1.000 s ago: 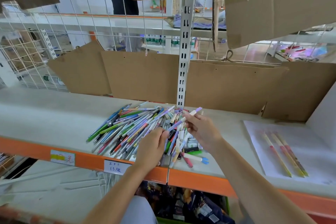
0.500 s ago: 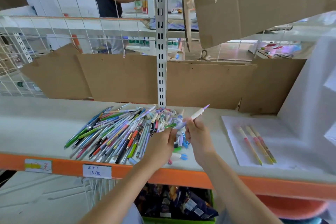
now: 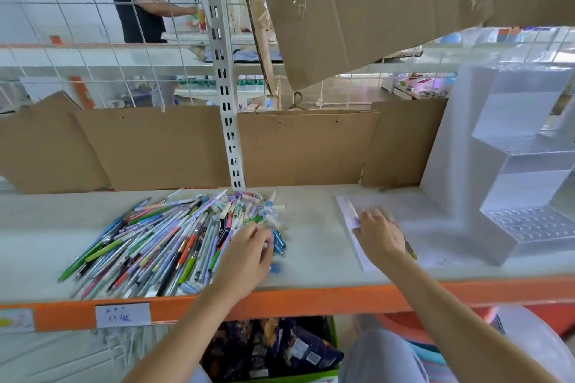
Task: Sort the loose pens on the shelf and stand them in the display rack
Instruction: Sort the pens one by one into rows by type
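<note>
head | my left hand (image 3: 249,246) lay loose-fingered on the pile's (image 3: 174,239) right edge, pinching nothing I could make out | my right hand (image 3: 378,235) pressed a white pen (image 3: 353,210) onto the sheet (image 3: 357,253), pen's axis pointing away from me | slim glossy plastic barrels fanned lower-left to upper-right | frosted stepped rack (image 3: 529,227) further right, nearer my right hand

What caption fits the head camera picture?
Left hand digs into the pen pile; right hand reaches onto white paper.
</note>
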